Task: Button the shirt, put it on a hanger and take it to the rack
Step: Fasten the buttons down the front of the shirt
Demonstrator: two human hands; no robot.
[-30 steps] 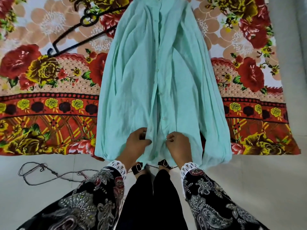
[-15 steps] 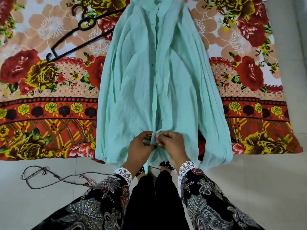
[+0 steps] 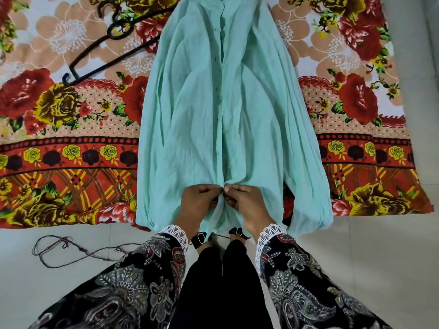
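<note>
Lying flat and face up on the flowered blanket point(image 3: 71, 162), the mint-green shirt point(image 3: 190, 115) has its collar toward the far edge and its hem hanging over the near edge onto the tiled floor point(image 3: 356, 257). Both hands work low on the front placket: the left hand point(image 3: 197, 203) pinches the cloth on its side, and the right hand point(image 3: 247, 205) pinches the opposite edge, fingertips almost touching. The buttons higher up seem closed, so I judge the buttoning step is near its end; whether this button is through its hole, I cannot tell. Next, the last fastening must be finished, then the black hanger point(image 3: 114, 46), lying near the far left corner of the blanket beside the shirt, must go into the shoulders. A dark thread point(image 3: 71, 252) lies on the floor at the left.
</note>
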